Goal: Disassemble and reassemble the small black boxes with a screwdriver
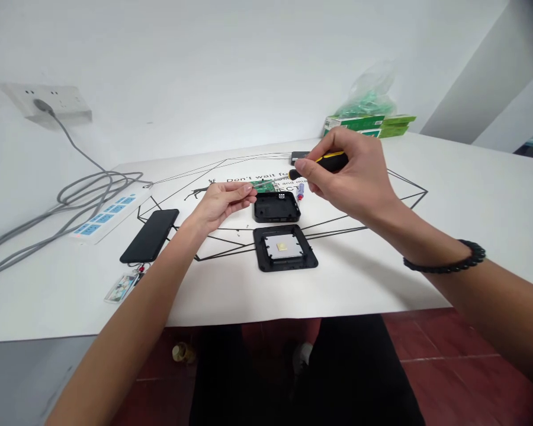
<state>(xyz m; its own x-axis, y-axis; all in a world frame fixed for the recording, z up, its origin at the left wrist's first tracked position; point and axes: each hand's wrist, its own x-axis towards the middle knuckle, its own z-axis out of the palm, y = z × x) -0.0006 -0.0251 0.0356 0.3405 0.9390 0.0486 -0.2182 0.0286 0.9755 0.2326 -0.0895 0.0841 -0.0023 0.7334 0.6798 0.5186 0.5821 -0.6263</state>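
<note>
Screwdriver with a black and yellow handle (336,161) is up above the table (475,207), gripped in the right hand (354,171), thin metal shaft pointing over to the left hand (220,204). The left one has thumb and fingertips close together right at the tip, but it's too small to tell if they're actually pinching it or some tiny part. Just past the left fingertips, behind the shaft, there's a green circuit board (263,187), partly covered from view. Between the hands and a bit closer to the body sits a black case shell (275,209), open side up, and closer still a black cover (311,260) with a silvery plate (272,245) and a yellowish square (282,246) on it. Second screwdriver, clear bluish handle (300,190), lies by the shell, just left of the right hand. Few tiny dark bits (238,231) on the near side of the left hand, can't make out what they are. Black phone (150,236) is left of the left forearm, power strip (109,216) farther out, and green boxes (359,123) sit beyond the right hand
</note>
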